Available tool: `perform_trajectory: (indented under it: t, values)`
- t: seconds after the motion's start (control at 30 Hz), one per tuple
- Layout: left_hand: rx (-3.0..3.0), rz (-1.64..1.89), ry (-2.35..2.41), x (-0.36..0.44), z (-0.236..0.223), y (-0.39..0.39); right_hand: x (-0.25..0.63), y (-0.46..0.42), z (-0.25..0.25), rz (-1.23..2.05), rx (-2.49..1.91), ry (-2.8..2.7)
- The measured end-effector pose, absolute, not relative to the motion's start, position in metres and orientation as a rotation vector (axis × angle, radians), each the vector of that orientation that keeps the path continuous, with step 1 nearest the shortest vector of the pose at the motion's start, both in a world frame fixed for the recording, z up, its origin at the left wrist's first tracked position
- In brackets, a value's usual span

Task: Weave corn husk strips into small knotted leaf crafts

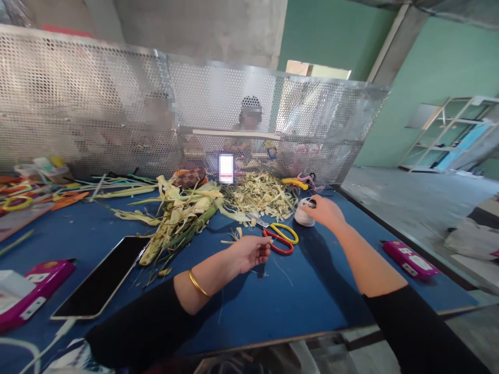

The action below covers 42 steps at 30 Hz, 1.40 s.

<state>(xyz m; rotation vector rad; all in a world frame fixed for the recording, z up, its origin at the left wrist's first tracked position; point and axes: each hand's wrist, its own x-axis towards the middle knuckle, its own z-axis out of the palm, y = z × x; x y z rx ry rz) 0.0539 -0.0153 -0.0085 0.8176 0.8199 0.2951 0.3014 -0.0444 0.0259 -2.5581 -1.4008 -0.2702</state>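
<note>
My right hand [329,213] is closed on the top of a spool of white thread [304,215] that stands on the blue table. Nearer to me, my left hand [251,253] hovers with its fingers pinched; a tiny pale bit shows at the fingertips, too small to name. Behind that hand are frayed pale husk strips [235,235], and I cannot tell whether it touches them. Scissors [278,239] with one red and one yellow handle lie just beyond its fingertips, blades pointing away. Fine loose threads [284,272] lie on the tabletop.
A bundle of corn husks [175,218] and a pile of husk scraps [261,195] lie beyond my hands. A charging phone [103,275] and magenta devices [410,258] flank me. A lit phone [226,169] stands before the perforated metal screen [230,98]; people sit behind it.
</note>
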Motion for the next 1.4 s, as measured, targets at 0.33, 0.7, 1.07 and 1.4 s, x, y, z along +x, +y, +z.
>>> perform_trajectory:
  t: [0.33,0.7,1.07,1.4]
  values:
    - [0.783,0.323,0.798,0.058,-0.008,-0.010,0.292,-0.080,0.016,-0.658,-2.291,-1.305]
    - [0.737,0.409,0.769,0.058,-0.009,-0.005,0.216,-0.099,-0.020,-0.081,-2.282,-1.946]
    - [0.745,0.383,0.756,0.060,-0.014,-0.004,0.261,-0.184,-0.007,0.769,-2.200,-1.377]
    - [0.768,0.385,0.777,0.061,-0.017,-0.005,0.257,-0.181,0.014,1.324,-1.580,-0.755]
